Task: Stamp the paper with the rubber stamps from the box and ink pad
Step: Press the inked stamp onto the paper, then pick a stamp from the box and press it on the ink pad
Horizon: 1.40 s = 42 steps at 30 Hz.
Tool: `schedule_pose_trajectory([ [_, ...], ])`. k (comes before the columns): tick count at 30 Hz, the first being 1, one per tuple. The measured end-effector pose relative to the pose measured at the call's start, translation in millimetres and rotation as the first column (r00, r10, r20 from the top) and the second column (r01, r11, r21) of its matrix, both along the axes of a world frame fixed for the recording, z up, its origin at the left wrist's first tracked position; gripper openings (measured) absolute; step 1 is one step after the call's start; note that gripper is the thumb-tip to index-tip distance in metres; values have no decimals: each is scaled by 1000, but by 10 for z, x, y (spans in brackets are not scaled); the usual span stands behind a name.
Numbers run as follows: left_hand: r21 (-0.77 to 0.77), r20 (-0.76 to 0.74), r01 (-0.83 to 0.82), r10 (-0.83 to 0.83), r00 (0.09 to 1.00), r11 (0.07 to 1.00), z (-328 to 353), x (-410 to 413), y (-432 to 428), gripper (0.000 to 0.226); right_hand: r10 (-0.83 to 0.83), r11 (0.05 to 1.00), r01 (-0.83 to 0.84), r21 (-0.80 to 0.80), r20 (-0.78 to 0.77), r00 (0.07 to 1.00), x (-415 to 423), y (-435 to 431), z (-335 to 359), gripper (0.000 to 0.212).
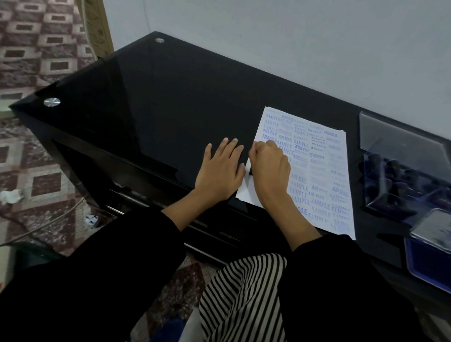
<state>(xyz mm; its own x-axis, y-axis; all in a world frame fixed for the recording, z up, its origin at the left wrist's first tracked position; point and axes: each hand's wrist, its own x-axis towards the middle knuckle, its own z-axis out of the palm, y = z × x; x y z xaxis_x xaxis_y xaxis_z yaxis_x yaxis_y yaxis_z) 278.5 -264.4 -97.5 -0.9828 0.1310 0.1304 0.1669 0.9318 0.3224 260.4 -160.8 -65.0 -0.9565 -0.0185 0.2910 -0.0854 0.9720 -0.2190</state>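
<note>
White paper point(325, 162) lies lengthwise near-to-far on the bench point(170, 99); right hand point(269, 166) curls its grip round a black stamp point(250, 171), left hand point(220, 167) flat beside.

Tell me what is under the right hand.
The right hand curls over a small black stamp at the left edge of the paper. Only the stamp's edge shows. Its face and any print beneath are covered.

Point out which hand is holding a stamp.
The right hand: its fingers curl round a dark stamp pressed on the paper. The left hand lies flat on the black table, fingers straight, holding nothing.
</note>
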Motion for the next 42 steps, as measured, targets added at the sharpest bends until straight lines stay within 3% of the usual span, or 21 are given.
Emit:
schedule_pose_trajectory([
  [17, -21, -12, -7, 7, 1000, 1000, 9, 5, 7, 51, 2, 1000, -2, 6, -31, 1000, 1, -4, -18, 28],
  [24, -25, -3, -17, 17, 1000, 1000, 16, 6, 12, 50, 13, 1000, -13, -10, 55, 998, -53, 0, 89, 31],
  [30, -8, 2, -22, 22, 1000, 1000, 32, 12, 18, 50, -64, 986, 62, -158, -8, 998, -52, 254, 262, 38],
  [35, 4, -7, -19, 19, 1000, 1000, 32, 21, 25, 50, -76, 980, 76, -182, 9, 997, 78, 550, 329, 51],
  [42, 58, 62, -12, 9, 998, 998, 142, 7, 42, 48, -72, 969, 68, -239, -6, 997, 300, 922, 363, 52],
])
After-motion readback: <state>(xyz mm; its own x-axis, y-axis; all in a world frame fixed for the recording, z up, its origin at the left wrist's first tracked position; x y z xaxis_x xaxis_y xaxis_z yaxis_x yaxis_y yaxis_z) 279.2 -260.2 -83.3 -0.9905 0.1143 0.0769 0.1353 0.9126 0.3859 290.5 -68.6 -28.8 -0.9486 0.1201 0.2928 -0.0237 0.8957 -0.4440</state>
